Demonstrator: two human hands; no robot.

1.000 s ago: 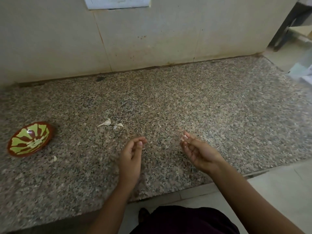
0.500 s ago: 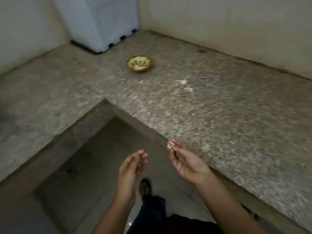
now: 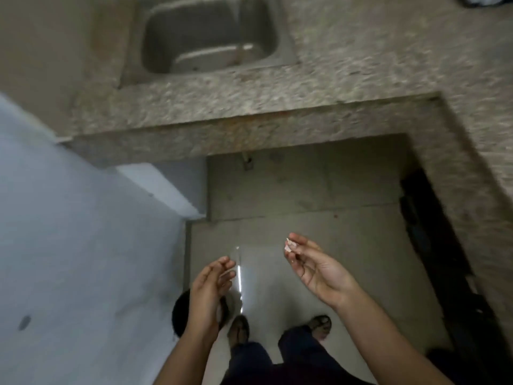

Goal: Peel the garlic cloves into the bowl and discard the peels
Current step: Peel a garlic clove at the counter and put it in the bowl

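Note:
My right hand (image 3: 313,266) is raised over the floor, palm up, and pinches a small pale bit of garlic peel (image 3: 290,246) between thumb and fingertips. My left hand (image 3: 212,284) hangs beside it at the left, fingers loosely curved, with nothing in it. The bowl and the loose garlic pieces are out of view. The picture is blurred by motion.
A steel sink (image 3: 208,34) is set in the speckled granite counter (image 3: 277,112), which wraps round to the right (image 3: 472,134). A tall white appliance (image 3: 69,232) fills the left. A dark round bin (image 3: 180,312) stands by my feet (image 3: 319,325) on the tiled floor.
I have turned left, away from the counter with the bowl, and now face the sink corner. Both hands kept their pose; the right still pinches the peel.

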